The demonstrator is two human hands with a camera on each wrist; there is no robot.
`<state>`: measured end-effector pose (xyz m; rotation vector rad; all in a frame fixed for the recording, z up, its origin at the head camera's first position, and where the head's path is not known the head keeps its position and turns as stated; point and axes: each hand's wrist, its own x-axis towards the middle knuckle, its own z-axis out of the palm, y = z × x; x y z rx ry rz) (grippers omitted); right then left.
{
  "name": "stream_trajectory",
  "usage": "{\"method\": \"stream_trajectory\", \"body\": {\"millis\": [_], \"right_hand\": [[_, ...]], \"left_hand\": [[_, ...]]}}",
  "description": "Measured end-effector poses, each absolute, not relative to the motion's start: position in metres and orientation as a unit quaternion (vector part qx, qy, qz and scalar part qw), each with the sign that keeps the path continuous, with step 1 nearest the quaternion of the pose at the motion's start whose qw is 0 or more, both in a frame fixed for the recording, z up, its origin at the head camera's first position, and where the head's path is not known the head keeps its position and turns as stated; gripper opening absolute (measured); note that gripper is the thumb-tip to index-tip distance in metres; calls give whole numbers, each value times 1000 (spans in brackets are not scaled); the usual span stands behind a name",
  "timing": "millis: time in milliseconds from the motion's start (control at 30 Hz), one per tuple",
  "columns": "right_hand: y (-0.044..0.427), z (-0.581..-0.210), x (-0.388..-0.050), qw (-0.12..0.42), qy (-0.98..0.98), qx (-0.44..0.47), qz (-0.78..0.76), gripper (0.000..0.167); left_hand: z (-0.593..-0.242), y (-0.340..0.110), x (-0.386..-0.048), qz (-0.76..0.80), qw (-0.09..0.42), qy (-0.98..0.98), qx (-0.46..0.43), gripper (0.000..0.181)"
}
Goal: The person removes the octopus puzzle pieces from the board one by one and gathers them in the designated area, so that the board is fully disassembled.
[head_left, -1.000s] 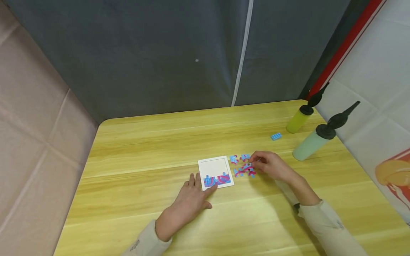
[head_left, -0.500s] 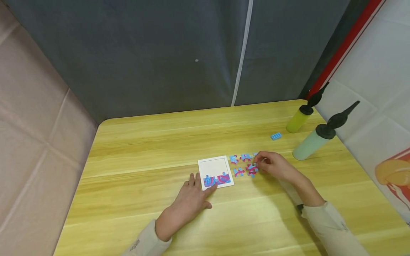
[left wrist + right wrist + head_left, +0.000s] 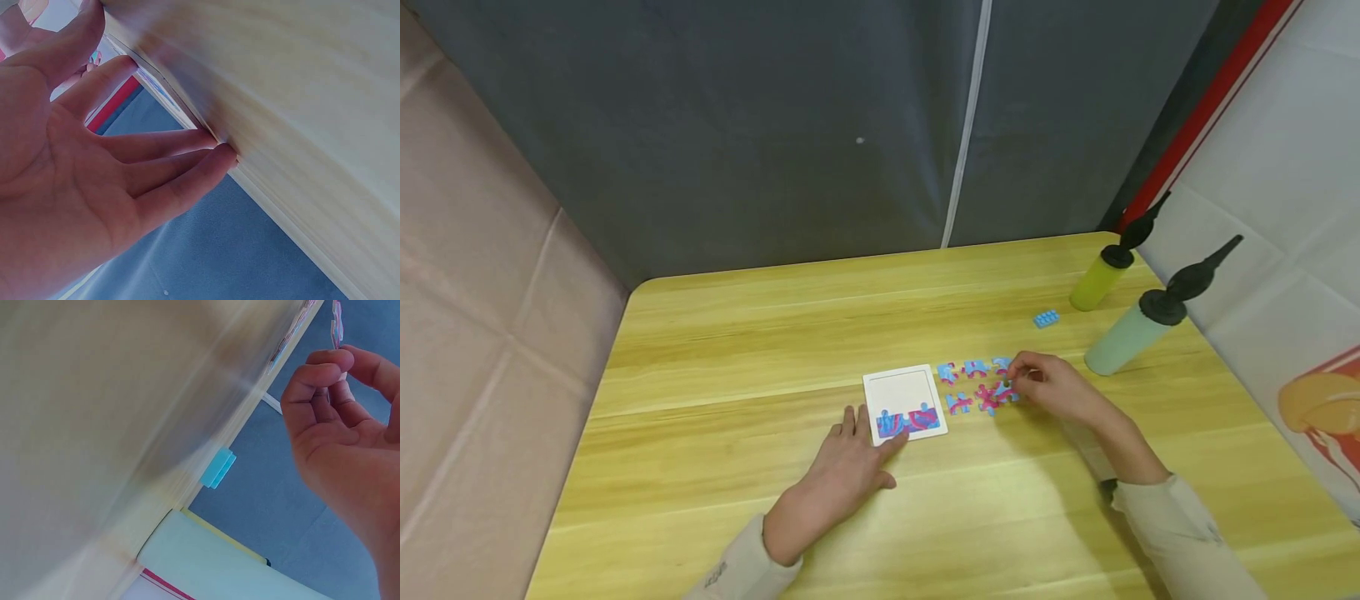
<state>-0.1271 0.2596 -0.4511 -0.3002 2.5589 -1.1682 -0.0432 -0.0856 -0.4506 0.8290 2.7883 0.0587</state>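
Note:
My left hand [image 3: 842, 473] rests at the lower left corner of a white puzzle board [image 3: 898, 385], fingers straight and spread. In the left wrist view its fingertips [image 3: 225, 153] touch the table at the board's edge. A row of blue, purple and pink pieces [image 3: 891, 425] fills the board's lower part. My right hand [image 3: 1052, 387] pinches a blue and pink puzzle piece [image 3: 337, 328] between thumb and index finger, held above the table. Under and left of it lie several loose pieces, among them a pink piece [image 3: 987, 398] and a blue and pink piece [image 3: 958, 404].
A blue toy brick [image 3: 1046, 319] lies beyond the right hand. Two hand pumps stand at the right, one yellow-green [image 3: 1093, 285] and one pale green [image 3: 1127, 340], both with black tops. A grey curtain [image 3: 737, 150] hangs behind the wooden table [image 3: 700, 375].
The right hand has moved slightly right with the puzzle piece, uncovering the loose pieces beneath and behind it. My left hand and the board have stayed in place.

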Motion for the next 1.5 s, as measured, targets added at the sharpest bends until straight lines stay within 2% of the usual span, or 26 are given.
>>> {"method": "stream_trajectory", "body": {"millis": [1500], "right_hand": [[273, -456, -132, 179, 913, -137, -341, 8]], "left_hand": [[-451, -86, -43, 22, 104, 951, 290, 64]]}}
